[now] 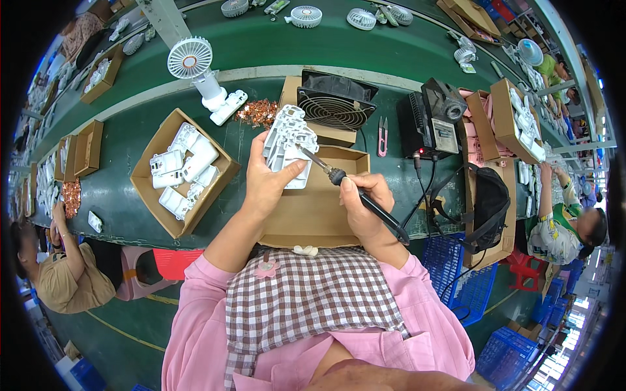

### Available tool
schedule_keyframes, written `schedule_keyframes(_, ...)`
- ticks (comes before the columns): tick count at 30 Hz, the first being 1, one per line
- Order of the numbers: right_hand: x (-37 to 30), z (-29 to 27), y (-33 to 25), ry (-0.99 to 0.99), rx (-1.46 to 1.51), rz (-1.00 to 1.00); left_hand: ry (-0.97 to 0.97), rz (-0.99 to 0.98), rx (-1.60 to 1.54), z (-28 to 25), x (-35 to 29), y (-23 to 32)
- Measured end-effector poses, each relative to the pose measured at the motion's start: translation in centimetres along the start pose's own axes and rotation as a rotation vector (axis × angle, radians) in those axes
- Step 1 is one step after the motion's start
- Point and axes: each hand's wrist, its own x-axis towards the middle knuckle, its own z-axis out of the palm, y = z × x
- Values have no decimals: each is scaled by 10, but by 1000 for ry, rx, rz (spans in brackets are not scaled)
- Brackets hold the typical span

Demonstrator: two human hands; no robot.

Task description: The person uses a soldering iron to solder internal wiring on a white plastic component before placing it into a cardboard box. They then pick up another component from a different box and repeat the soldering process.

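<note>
In my left hand (266,173) I hold several white plastic housings (287,140), stacked and tilted, above an open cardboard box (306,218). My right hand (366,202) is closed round the black handle of a soldering iron (355,189). The iron's metal tip points left and meets the upper part of the housings; whether it touches them I cannot tell. To the left, another cardboard box (225,171) holds white plastic casings (199,159). Pink-handled scissors or snips (383,137) lie on the green bench to the right.
A white handheld fan (207,85) stands beside a pile of small copper-coloured parts (257,113). Behind my hands is a black fan unit (336,101). A black soldering station (424,124) with cables and a black bag (489,202) are at right. Co-workers sit on both sides.
</note>
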Motion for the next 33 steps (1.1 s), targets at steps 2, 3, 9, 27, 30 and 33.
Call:
schedule_keyframes(2, 0, -1, 0, -3, -2, 2, 1, -3, 2, 0, 0, 0)
schedule_keyframes(3, -1, -1, 0, -5, -21, -15, -1, -1, 5, 0, 0, 0)
schedule_keyframes(9, -5, -8, 6, 4, 106, -164, -39, 2, -17, -2, -1, 0)
schedule_keyframes(27, -3, 0, -1, 29, -131, -92, 75, 83, 139, -5, -2, -6)
schedule_keyframes(30, -2, 2, -2, 29, -129, -93, 76, 59, 155, -6, -2, -7)
schedule_keyframes(33, -2, 2, -2, 14, -141, -92, 72, 70, 138, -6, -1, -9)
